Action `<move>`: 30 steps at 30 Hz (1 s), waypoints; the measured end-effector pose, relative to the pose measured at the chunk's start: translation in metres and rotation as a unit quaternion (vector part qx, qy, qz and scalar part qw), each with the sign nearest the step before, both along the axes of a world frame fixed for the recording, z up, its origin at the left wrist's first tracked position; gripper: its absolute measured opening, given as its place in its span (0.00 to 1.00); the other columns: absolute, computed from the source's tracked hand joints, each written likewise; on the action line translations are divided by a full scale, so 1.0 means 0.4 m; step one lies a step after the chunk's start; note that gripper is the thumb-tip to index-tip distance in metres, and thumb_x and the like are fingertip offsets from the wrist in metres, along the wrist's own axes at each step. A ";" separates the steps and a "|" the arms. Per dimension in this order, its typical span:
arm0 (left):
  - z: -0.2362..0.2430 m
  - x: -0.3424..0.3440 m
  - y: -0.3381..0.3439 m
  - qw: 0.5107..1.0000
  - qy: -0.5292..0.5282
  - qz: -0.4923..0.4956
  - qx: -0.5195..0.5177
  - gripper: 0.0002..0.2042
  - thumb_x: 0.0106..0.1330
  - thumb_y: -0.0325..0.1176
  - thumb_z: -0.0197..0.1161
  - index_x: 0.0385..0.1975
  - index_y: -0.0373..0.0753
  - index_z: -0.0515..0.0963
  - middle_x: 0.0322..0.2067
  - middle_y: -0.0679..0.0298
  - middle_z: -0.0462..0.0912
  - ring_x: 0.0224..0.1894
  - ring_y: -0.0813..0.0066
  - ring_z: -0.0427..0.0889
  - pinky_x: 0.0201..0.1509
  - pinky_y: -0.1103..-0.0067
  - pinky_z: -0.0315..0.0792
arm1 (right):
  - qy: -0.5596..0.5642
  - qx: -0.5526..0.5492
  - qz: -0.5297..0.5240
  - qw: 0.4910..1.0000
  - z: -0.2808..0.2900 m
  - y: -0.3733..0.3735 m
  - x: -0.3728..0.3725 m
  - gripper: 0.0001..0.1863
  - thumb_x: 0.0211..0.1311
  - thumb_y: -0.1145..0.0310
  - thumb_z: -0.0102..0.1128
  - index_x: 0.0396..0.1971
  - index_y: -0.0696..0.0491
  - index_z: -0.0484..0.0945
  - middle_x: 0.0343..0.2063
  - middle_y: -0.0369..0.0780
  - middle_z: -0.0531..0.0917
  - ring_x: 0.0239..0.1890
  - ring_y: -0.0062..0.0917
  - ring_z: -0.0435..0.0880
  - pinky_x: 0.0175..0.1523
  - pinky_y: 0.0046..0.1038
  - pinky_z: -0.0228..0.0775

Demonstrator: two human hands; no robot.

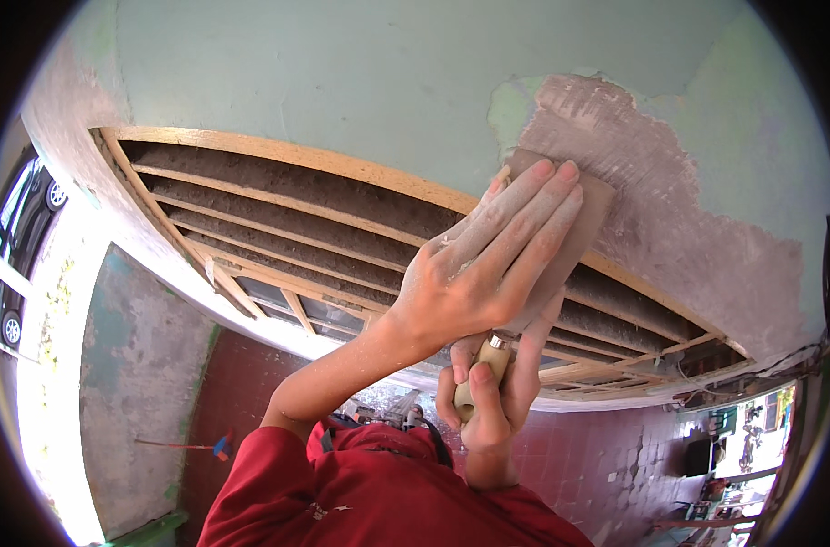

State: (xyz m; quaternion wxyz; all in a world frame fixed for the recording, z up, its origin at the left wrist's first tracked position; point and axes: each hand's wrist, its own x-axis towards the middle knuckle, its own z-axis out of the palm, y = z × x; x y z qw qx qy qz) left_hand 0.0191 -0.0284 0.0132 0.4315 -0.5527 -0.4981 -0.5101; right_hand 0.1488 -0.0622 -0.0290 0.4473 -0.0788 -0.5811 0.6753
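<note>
I've got two hands on one scraper [572, 244], its blade over the left edge of one greyish plaster patch [615, 128]. Left hand [474, 264] lies flat across the blade, fingers extended; right hand [495, 401] curls tightly round the pale handle. Long axis runs diagonally, blade pointing up and right, handle toward the red shirt [378, 501].

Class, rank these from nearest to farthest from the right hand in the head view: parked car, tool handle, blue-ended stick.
1. Tool handle, gripped in the right hand
2. Blue-ended stick, lower left, on the floor
3. Parked car, far left, outside
</note>
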 end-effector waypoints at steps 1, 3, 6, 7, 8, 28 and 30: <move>-0.005 -0.001 -0.005 1.000 0.008 0.007 -0.008 0.20 0.53 0.24 0.69 0.50 0.34 0.84 0.52 0.57 0.87 0.55 0.61 0.86 0.57 0.71 0.84 | 0.005 -0.007 0.006 1.000 -0.005 0.001 -0.001 0.47 0.64 0.81 0.39 0.77 0.58 0.23 0.31 0.46 0.77 0.11 0.15 0.69 0.13 0.16 0.57; -0.021 -0.003 -0.010 0.999 0.022 0.014 -0.022 0.21 0.55 0.24 0.68 0.52 0.33 0.82 0.55 0.57 0.84 0.58 0.61 0.84 0.59 0.70 0.83 | 0.001 0.010 0.006 1.000 -0.027 0.001 0.010 0.47 0.65 0.81 0.40 0.77 0.58 0.23 0.31 0.46 0.77 0.11 0.15 0.68 0.13 0.16 0.56; -0.023 -0.012 -0.008 0.999 0.036 0.019 -0.026 0.23 0.57 0.25 0.65 0.56 0.31 0.78 0.60 0.57 0.80 0.64 0.62 0.80 0.62 0.70 0.82 | 0.015 0.018 0.023 0.999 -0.002 0.009 -0.003 0.47 0.66 0.81 0.41 0.76 0.59 0.22 0.31 0.46 0.77 0.11 0.14 0.68 0.13 0.16 0.56; -0.008 -0.017 -0.006 0.999 0.035 0.021 -0.024 0.23 0.57 0.25 0.65 0.56 0.31 0.78 0.60 0.58 0.80 0.63 0.62 0.80 0.62 0.70 0.82 | 0.021 0.014 0.031 0.999 0.007 0.010 -0.006 0.47 0.66 0.81 0.41 0.76 0.59 0.22 0.31 0.46 0.77 0.11 0.14 0.68 0.13 0.16 0.56; 0.001 -0.020 -0.005 0.999 0.035 0.023 -0.021 0.23 0.57 0.25 0.65 0.56 0.31 0.78 0.60 0.58 0.81 0.63 0.62 0.80 0.62 0.70 0.82 | 0.022 0.005 0.031 0.999 0.005 0.008 -0.006 0.47 0.66 0.81 0.41 0.76 0.59 0.22 0.31 0.46 0.77 0.11 0.14 0.68 0.13 0.16 0.56; 0.030 -0.035 -0.024 0.998 0.046 0.025 -0.046 0.22 0.59 0.25 0.65 0.56 0.32 0.78 0.60 0.58 0.81 0.63 0.62 0.80 0.62 0.70 0.81 | 0.021 0.010 0.036 0.999 0.022 0.016 -0.026 0.44 0.64 0.80 0.41 0.76 0.65 0.30 0.27 0.45 0.77 0.10 0.14 0.65 0.13 0.17 0.55; 0.021 -0.027 -0.029 0.997 0.045 0.027 -0.053 0.22 0.58 0.25 0.66 0.55 0.33 0.80 0.58 0.57 0.83 0.61 0.62 0.82 0.60 0.70 0.82 | 0.020 -0.001 0.037 0.999 0.001 0.006 -0.016 0.44 0.64 0.80 0.41 0.76 0.65 0.30 0.28 0.45 0.77 0.10 0.14 0.65 0.14 0.17 0.55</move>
